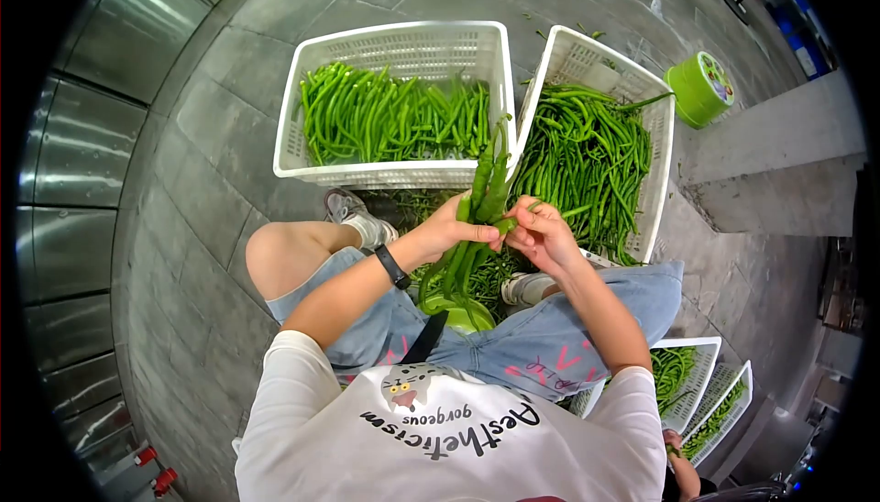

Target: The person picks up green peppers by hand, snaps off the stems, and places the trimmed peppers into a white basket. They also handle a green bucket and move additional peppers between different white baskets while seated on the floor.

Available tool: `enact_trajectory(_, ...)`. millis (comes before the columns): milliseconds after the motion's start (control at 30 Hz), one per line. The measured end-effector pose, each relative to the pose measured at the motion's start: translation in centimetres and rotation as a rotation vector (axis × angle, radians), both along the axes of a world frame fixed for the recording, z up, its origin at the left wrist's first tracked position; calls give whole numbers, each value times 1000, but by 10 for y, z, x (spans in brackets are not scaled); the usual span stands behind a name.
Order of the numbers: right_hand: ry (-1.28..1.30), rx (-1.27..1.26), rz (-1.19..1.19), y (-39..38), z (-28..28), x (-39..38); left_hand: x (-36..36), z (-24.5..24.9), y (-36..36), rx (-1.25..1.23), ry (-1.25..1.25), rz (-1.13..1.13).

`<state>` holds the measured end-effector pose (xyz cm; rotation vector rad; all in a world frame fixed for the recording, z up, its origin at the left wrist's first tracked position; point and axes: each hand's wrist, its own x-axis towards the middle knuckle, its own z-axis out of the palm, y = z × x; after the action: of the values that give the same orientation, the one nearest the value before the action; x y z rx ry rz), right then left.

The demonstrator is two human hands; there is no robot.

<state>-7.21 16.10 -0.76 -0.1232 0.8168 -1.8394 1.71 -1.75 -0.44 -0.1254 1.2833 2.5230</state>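
Observation:
My left hand (451,229), with a black band on its wrist, is wrapped round a bunch of long green chili peppers (492,186). The peppers stick out above and below the fist, over my lap. Close beside it, my right hand (547,234) is closed in a pinch at the end of one pepper (505,225) from the bunch. A thin green stem shows by its fingers. Ahead on the left, a white crate (403,29) holds peppers laid mostly in line. Another white crate (664,167), on the right, holds a larger, tangled heap.
Under me is a green seat (458,311), partly hidden. Green scraps (490,286) litter the floor between my feet. A lime-green tub (698,89) stands beyond the right crate, near a concrete block (779,149). Behind on the right, another person's hand (674,442) is near more pepper crates (724,410).

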Motion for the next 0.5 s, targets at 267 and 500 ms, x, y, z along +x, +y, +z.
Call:
enact_trajectory(267, 371, 49, 2, 5, 4, -8, 1, -11, -5, -67, -76, 35)
enact_trajectory(500, 668, 375, -128, 6, 21, -5, 4, -44, 7, -711, 179, 213)
